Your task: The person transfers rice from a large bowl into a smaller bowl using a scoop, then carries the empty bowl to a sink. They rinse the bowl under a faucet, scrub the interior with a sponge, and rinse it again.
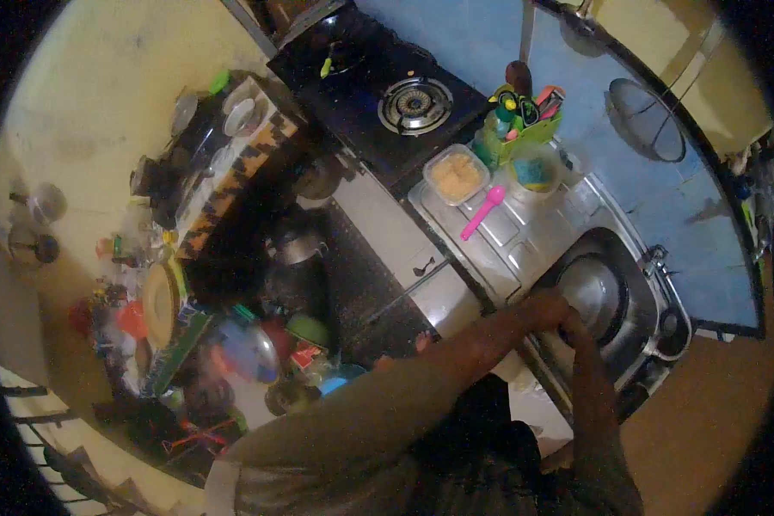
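Sink [672, 301]: left hand [549, 304] on steel pan [600, 288]

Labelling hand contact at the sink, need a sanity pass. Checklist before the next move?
1. Both hands at the round steel pot inside the steel sink: ok.
2. Left hand grip on pot rim: cannot tell, too dark.
3. Right hand grip: cannot tell.
4. Pink plastic spoon lying on the ridged steel drainboard, apart from both hands: ok.
5. Gas burner, no flame visible: ok.
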